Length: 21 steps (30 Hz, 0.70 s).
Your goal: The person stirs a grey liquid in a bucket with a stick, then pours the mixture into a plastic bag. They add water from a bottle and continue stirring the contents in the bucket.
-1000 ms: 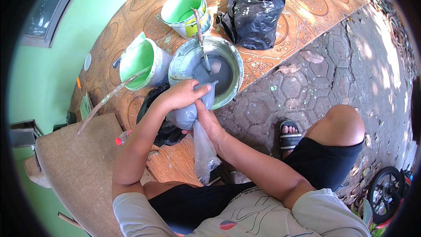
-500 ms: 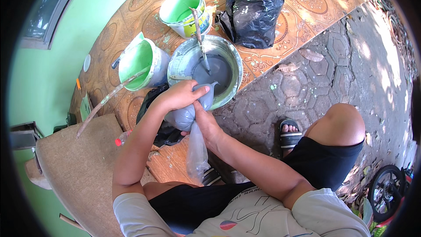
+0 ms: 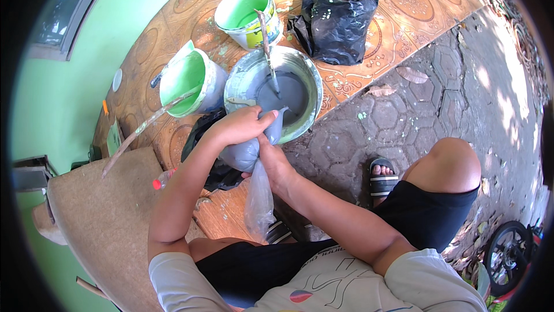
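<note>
A clear plastic bag [image 3: 240, 154], bulging with grey paste, is squeezed between my hands at the near rim of a round basin [image 3: 314, 90]. My left hand [image 3: 243, 125] is closed over the bag's upper part, and its pointed tip sticks out past my fingers over the basin. Below, my right hand [image 3: 273, 165] grips it where the filled part narrows; the loose, slack end hangs down toward my lap. Smooth grey paste [image 3: 288, 99] lies in the basin, with a wooden stick [image 3: 267, 46] standing tilted in it.
Two white buckets with green insides, one at the left [image 3: 214, 84] and one behind [image 3: 254, 39], flank the basin. A stick [image 3: 138, 130] leans from the left bucket to a brown board [image 3: 104, 196]. A black plastic bag [image 3: 337, 26] sits on the tiled ledge [image 3: 410, 0].
My hands keep their hold on the bag in nearly the same pose. The whole view has shifted slightly, so the buckets and basin appear a little further right.
</note>
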Each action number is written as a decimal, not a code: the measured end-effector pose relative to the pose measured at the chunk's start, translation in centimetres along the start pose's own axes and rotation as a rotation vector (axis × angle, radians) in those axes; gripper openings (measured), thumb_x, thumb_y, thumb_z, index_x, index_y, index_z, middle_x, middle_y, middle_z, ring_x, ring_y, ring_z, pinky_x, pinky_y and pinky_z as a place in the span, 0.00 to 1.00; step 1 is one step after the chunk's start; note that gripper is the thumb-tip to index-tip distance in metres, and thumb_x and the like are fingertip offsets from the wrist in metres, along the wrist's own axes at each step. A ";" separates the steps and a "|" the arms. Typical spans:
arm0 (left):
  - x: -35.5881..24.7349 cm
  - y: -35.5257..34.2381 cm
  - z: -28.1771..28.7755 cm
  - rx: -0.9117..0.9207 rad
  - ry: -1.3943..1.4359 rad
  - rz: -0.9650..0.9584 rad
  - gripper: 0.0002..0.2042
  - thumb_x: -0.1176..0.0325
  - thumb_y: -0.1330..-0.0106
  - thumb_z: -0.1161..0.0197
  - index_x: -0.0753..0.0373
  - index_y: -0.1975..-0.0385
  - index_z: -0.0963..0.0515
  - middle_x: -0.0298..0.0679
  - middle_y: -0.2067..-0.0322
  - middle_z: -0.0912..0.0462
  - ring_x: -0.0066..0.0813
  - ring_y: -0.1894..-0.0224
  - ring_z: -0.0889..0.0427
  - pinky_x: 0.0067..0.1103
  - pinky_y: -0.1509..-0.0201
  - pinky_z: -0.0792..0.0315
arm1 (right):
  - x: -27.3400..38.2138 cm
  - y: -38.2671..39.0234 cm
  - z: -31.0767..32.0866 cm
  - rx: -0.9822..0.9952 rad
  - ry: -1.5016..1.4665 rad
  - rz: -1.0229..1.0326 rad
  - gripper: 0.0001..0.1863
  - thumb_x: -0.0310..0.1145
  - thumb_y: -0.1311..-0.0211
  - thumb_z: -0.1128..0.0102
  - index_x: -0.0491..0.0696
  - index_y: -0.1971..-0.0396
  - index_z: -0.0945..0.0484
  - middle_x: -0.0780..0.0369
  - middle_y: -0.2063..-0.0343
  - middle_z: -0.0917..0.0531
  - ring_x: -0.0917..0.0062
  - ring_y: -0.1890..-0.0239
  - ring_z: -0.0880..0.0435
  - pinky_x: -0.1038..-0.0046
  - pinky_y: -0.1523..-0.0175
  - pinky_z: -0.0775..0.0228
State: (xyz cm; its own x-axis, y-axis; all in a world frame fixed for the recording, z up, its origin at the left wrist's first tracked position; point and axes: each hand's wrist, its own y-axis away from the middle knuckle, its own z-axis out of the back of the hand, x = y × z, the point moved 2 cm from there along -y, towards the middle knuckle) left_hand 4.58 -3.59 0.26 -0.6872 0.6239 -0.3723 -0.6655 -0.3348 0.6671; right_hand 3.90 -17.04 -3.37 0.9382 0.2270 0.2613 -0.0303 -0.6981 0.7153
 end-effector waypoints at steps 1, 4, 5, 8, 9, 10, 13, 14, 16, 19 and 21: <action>-0.1 0.0 0.0 0.004 0.002 0.012 0.39 0.36 0.31 0.48 0.77 0.50 0.24 0.62 0.53 0.18 0.51 0.48 0.18 0.32 0.43 0.28 | 0.0 0.0 0.1 -0.004 0.008 0.001 0.30 0.60 0.24 0.64 0.49 0.44 0.30 0.59 0.59 0.18 0.71 0.66 0.16 0.66 0.71 0.20; -1.0 0.6 0.2 0.033 -0.050 0.000 0.43 0.32 0.37 0.43 0.78 0.48 0.25 0.63 0.52 0.19 0.50 0.47 0.18 0.32 0.41 0.28 | -0.1 0.0 0.1 -0.008 0.008 0.012 0.30 0.60 0.23 0.66 0.49 0.44 0.31 0.59 0.59 0.18 0.71 0.66 0.16 0.66 0.71 0.20; -1.2 0.8 0.3 0.046 -0.078 -0.011 0.45 0.31 0.39 0.41 0.78 0.48 0.25 0.63 0.51 0.19 0.50 0.47 0.18 0.31 0.41 0.28 | -0.1 0.1 0.0 -0.008 0.004 0.017 0.30 0.59 0.23 0.67 0.49 0.44 0.31 0.59 0.59 0.18 0.71 0.66 0.16 0.66 0.71 0.20; -0.4 0.6 0.0 0.006 -0.093 -0.068 0.47 0.30 0.45 0.36 0.78 0.47 0.26 0.62 0.50 0.20 0.48 0.46 0.18 0.31 0.40 0.28 | -0.1 0.0 0.1 0.038 0.045 0.029 0.30 0.60 0.23 0.69 0.49 0.44 0.31 0.59 0.59 0.18 0.71 0.66 0.16 0.66 0.71 0.20; -0.2 0.5 0.0 0.033 -0.084 -0.061 0.46 0.31 0.45 0.35 0.78 0.47 0.26 0.62 0.50 0.19 0.48 0.46 0.18 0.31 0.40 0.28 | -0.1 -0.1 0.1 0.037 0.050 0.024 0.30 0.60 0.23 0.69 0.50 0.44 0.31 0.60 0.60 0.18 0.71 0.66 0.16 0.66 0.72 0.21; -0.4 0.6 0.3 0.061 -0.076 -0.055 0.46 0.32 0.45 0.34 0.77 0.47 0.26 0.61 0.51 0.19 0.47 0.47 0.18 0.31 0.41 0.27 | -0.1 -0.1 0.0 0.035 0.055 0.018 0.30 0.60 0.23 0.69 0.50 0.44 0.31 0.60 0.60 0.18 0.71 0.66 0.16 0.66 0.72 0.21; -0.1 0.4 0.3 0.096 -0.032 -0.074 0.49 0.30 0.48 0.33 0.81 0.49 0.27 0.65 0.50 0.21 0.51 0.47 0.18 0.33 0.42 0.26 | -0.2 -0.2 0.0 0.032 0.060 0.023 0.30 0.60 0.23 0.70 0.50 0.45 0.30 0.60 0.61 0.18 0.72 0.67 0.16 0.66 0.73 0.22; 0.1 0.3 0.2 0.099 -0.014 -0.086 0.51 0.29 0.50 0.33 0.83 0.50 0.28 0.67 0.50 0.22 0.53 0.47 0.18 0.33 0.43 0.26 | -0.3 -0.1 0.0 0.033 0.060 0.028 0.30 0.61 0.23 0.70 0.50 0.46 0.30 0.61 0.61 0.18 0.72 0.67 0.16 0.66 0.73 0.22; 0.4 0.2 0.1 0.088 -0.019 -0.083 0.45 0.34 0.46 0.32 0.79 0.49 0.26 0.61 0.52 0.19 0.48 0.49 0.18 0.31 0.43 0.26 | -0.4 -0.4 0.0 0.029 0.061 0.018 0.30 0.61 0.23 0.69 0.50 0.46 0.29 0.61 0.61 0.18 0.72 0.68 0.16 0.66 0.74 0.23; 0.4 0.2 0.1 0.080 -0.007 -0.078 0.42 0.37 0.44 0.31 0.77 0.49 0.26 0.58 0.53 0.18 0.44 0.50 0.17 0.30 0.44 0.26 | -0.4 -0.6 0.1 0.031 0.062 0.022 0.30 0.60 0.23 0.69 0.50 0.47 0.29 0.61 0.62 0.18 0.72 0.69 0.17 0.66 0.74 0.23; 0.4 0.2 0.2 0.079 -0.001 -0.075 0.41 0.37 0.43 0.31 0.77 0.50 0.26 0.58 0.54 0.18 0.44 0.51 0.17 0.30 0.45 0.26 | -0.3 -0.4 0.1 0.018 0.068 0.015 0.29 0.59 0.23 0.69 0.50 0.48 0.29 0.60 0.63 0.18 0.71 0.69 0.17 0.66 0.74 0.24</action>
State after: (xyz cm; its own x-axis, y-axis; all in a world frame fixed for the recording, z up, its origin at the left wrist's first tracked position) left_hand 4.17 -3.28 0.34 -0.6361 0.6460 -0.4221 -0.6898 -0.2308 0.6862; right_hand 3.62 -16.87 -3.83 0.9121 0.2617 0.3156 -0.0374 -0.7134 0.6998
